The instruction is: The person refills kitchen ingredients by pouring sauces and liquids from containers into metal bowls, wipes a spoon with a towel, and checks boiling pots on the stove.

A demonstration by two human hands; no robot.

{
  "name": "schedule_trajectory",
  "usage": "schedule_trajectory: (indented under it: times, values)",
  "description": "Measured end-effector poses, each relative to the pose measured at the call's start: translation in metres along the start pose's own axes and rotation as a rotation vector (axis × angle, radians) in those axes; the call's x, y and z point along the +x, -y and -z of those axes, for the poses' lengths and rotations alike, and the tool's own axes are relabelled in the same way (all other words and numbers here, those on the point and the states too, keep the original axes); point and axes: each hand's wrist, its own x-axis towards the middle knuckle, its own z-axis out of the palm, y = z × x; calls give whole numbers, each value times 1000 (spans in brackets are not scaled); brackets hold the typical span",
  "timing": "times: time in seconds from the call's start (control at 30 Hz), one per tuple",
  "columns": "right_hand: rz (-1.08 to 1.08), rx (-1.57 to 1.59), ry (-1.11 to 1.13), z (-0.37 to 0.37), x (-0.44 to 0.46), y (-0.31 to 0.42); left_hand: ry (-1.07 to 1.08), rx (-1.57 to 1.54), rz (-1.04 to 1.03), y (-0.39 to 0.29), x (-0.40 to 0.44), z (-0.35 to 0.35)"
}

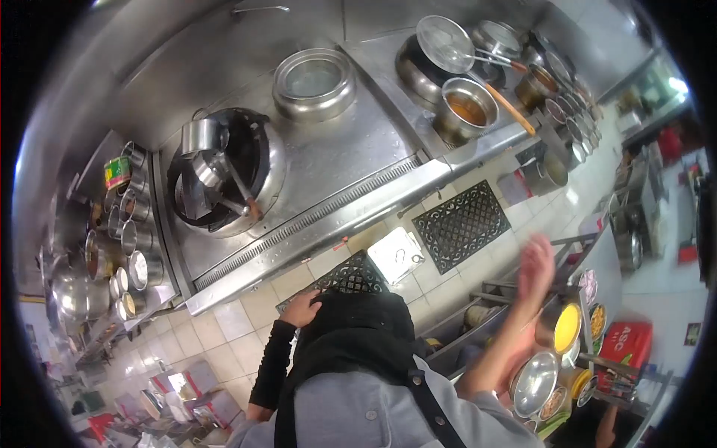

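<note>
At the left edge of the black apron (pixel 355 317), my left hand (pixel 301 308) is low near the waist, fingers loosely bent with thumb and forefinger apart, nothing visible in it. My right hand (pixel 536 265) is raised to the right, open and slightly blurred, with nothing visible in it. Below that hand, a pot of yellow contents (pixel 567 327) and a metal bowl (pixel 535 384) stand beside my right forearm. A white tray-like object (pixel 396 255) lies low in front of the apron.
Ahead, a steel stove counter (pixel 336 164) holds a wok (pixel 258 160) with ladles and a round lidded pot (pixel 314 81). A pot of brown liquid (pixel 469 110) and a strainer (pixel 444 43) are at the right. Containers (pixel 137 235) line the left. Black mats (pixel 463 224) cover floor tiles.
</note>
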Motion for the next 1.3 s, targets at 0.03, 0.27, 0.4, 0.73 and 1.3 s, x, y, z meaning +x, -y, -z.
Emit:
schedule_trajectory:
  times: [0.03,0.27,0.4,0.73,1.3]
  values:
    - [-119,-5,51,-81,6,-17,-8,-27,75,19,-13,6]
    - [-367,-125,521,-386,112,-205,-277,-222,340,117,-78,14]
    - [322,-640,721,-506,223,-362,-480,-403,598,127,-120,-8]
    - [647,-1645,1224,-660,434,-664,-583,-429,960,80,-187,-76]
    - [832,-2020,1252,-689,381,-558,-166,227,815,131,-238,-231]
